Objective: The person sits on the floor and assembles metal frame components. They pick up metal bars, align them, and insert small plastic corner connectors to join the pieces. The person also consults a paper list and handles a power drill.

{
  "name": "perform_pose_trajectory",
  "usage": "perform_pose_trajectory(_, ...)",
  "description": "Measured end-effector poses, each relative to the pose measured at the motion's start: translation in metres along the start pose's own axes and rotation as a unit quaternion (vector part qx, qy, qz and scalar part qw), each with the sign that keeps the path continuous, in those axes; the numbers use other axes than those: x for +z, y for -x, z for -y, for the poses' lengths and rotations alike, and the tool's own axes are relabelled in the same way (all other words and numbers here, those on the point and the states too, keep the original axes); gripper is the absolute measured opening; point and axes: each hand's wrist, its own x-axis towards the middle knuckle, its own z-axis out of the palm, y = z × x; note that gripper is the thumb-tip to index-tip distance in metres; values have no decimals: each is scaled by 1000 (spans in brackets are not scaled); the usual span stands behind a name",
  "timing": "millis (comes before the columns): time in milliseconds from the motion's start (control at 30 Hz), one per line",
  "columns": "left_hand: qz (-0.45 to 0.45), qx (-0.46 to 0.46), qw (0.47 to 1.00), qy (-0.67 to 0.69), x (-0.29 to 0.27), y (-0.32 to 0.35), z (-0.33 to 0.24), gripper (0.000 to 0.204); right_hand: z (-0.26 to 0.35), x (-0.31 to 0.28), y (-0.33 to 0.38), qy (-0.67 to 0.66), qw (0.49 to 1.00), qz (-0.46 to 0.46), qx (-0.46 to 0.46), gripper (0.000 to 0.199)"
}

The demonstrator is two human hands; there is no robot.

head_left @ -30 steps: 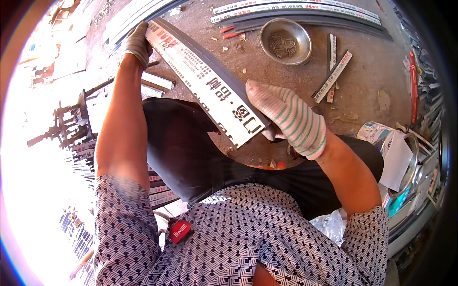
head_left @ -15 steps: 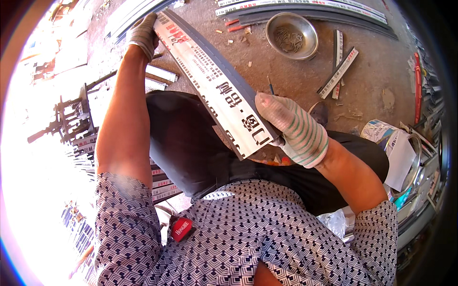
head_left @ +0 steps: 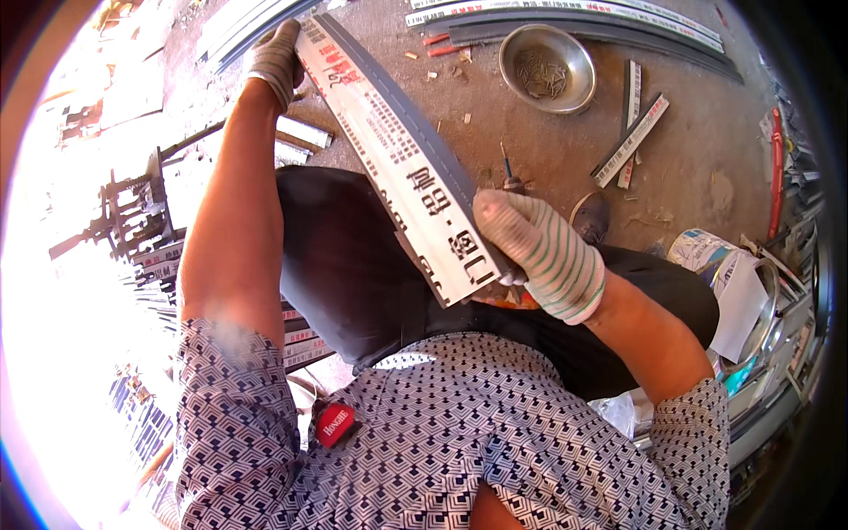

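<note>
A long dark-grey metal profile (head_left: pixel 389 163), its upper face covered by white printed film, slants across above my lap. My left hand (head_left: pixel 276 64), in a striped knit glove, is closed on its far end at the upper left. My right hand (head_left: pixel 543 252), in a white glove with green stripes, grips the near end, thumb on top and most fingers hidden beneath. On the ground beyond my knees, a screwdriver-like tool with a thin tip and blue part (head_left: pixel 508 168) shows beside the profile.
A steel bowl (head_left: pixel 579 102) of small metal fasteners sits ahead, near two crossed short profile pieces (head_left: pixel 629 141). Long profiles (head_left: pixel 583 31) lie at the far edge, with red-handled pliers (head_left: pixel 442 49) before them. At right are a bucket (head_left: pixel 698 247) and a red bar (head_left: pixel 776 172). Profiles are stacked at left.
The profile and both hands have shifted very slightly in the picture, along with the whole scene. More of the tool on the ground shows now. Both hands keep their grip.
</note>
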Motion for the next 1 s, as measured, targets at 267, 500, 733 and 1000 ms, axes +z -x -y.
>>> perform_pose_trajectory(267,0,28,1000,-6,46,42,-21,39,-21,-17,-16,253,958,-111,-74,28)
perform_pose_trajectory(500,58,-129,970,-196,70,60,-9,46,-18,-33,-17,212,943,-234,-110,30)
perform_pose_trajectory(733,234,-207,874,-372,91,100,10,80,-11,-55,-34,156,933,-324,-26,26)
perform_pose_trajectory(1000,215,-302,893,-256,123,143,54,89,-6,-61,-56,115,939,-321,54,21)
